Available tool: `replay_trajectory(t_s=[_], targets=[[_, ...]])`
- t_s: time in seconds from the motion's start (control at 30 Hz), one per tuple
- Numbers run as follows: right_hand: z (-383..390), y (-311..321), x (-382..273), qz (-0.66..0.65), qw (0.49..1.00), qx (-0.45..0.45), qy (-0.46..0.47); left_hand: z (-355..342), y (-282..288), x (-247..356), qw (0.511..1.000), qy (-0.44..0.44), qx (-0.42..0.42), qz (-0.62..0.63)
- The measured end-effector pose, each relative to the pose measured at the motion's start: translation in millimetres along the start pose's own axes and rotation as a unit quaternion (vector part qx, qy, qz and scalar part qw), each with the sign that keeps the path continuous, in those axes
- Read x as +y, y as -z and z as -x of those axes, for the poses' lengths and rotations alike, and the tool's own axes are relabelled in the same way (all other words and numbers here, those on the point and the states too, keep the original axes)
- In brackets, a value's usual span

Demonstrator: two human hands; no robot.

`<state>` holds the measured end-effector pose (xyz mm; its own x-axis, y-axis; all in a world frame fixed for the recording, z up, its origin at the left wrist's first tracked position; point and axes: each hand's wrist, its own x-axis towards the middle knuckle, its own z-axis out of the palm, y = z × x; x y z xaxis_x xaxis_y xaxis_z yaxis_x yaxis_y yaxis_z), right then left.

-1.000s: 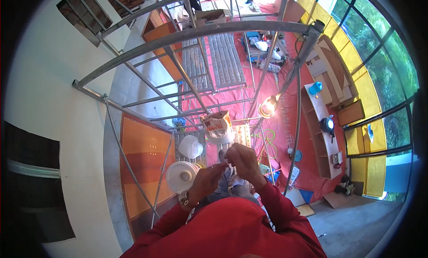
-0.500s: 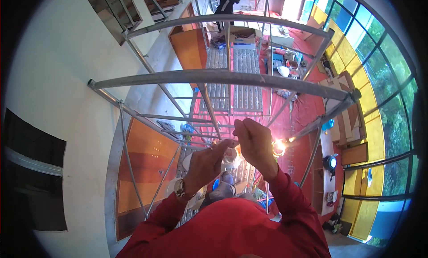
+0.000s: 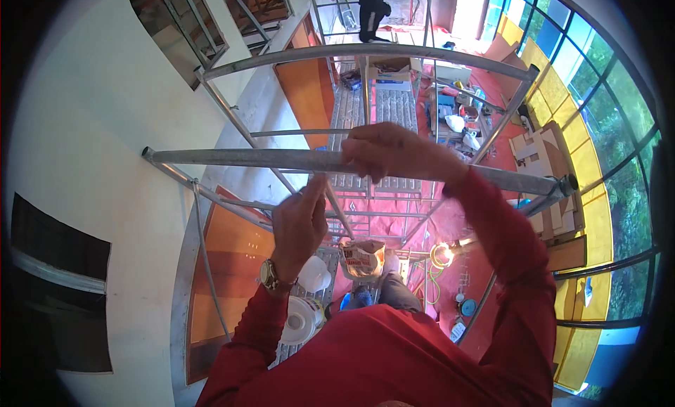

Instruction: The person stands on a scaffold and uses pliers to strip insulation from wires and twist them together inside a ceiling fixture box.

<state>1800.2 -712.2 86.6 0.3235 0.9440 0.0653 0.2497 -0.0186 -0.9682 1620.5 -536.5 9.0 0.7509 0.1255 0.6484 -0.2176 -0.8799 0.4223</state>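
My right hand (image 3: pixel 394 152) is over the near horizontal scaffold tube (image 3: pixel 239 158), its fingers curled and hiding part of the metal. Whether it grips the tube or a small thing is hidden. Just below the tube, my left hand (image 3: pixel 299 221) is raised, thumb and forefinger close together and the other fingers folded. Anything pinched there is too small to make out. A wristwatch (image 3: pixel 268 273) circles my left wrist. Under my hands, an open printed bag (image 3: pixel 363 258) stands by my feet, with a white bucket (image 3: pixel 299 321) to its left.
A second scaffold tube (image 3: pixel 295 53) crosses farther off, above perforated metal planks (image 3: pixel 394 115). A bright work lamp (image 3: pixel 441 254) with a yellow cable (image 3: pixel 434 287) glows at right. At the far end a person (image 3: pixel 371 13) in dark clothes stands. An orange door (image 3: pixel 225 273) is at left.
My hands, close together before, have moved apart. The right rose to the near tube; the left shifted left and up. The view has tilted, bringing the bag and bucket into clearer sight.
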Motion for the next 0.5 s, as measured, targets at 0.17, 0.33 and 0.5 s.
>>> replay_trajectory(t_s=[0.17, 0.33, 0.5], targets=[[-45.0, 118.2, 49.5, 0.271, 0.939, -0.123, -0.174, -36.6, -6.1, -15.6, 0.993, -0.039, 0.057, -0.095], [-64.2, 212.9, 171.1, 0.529, 0.818, -0.135, -0.181, -79.6, -22.6, -8.6, 0.997, 0.054, 0.047, -0.042], [-99.7, 264.4, 228.2, 0.511, 0.793, -0.215, -0.251, -111.6, -37.0, -6.9, 0.989, 0.041, 0.03, -0.14]])
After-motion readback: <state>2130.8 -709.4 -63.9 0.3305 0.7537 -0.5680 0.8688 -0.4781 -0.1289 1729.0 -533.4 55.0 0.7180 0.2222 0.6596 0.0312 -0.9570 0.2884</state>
